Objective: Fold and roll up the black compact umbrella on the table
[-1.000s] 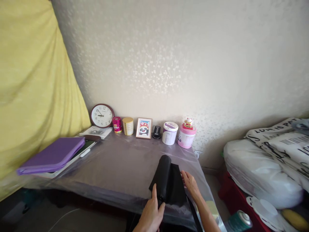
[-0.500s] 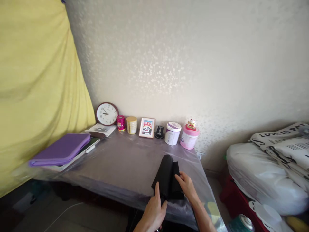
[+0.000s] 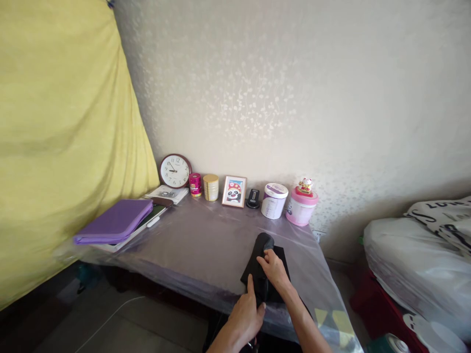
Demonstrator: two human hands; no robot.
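A black folded umbrella [image 3: 253, 267] lies near the front right of the table, its loose fabric partly wrapped around it and a flap spread out on the right. My left hand [image 3: 246, 314] is closed around its near end, the index finger stretched along the fabric and the thumb on the other side. Higher up, my right hand [image 3: 275, 269] lies across the umbrella with its fingers curled, pinching the black fabric. The part under my left palm is hidden.
A plastic-covered table [image 3: 206, 245] carries a purple folder [image 3: 117, 220], a clock [image 3: 175, 170], a pink can [image 3: 195, 185], a yellow-lidded tin [image 3: 211, 189], a picture frame [image 3: 234, 191], a small black device [image 3: 253, 198] and two tubs [image 3: 274, 202]. Bagged goods [image 3: 405, 260] stand right of it.
My right hand has moved from the flap's right edge up and over onto the umbrella, drawing fabric across. My left hand keeps its grip. The view has shifted slightly left.
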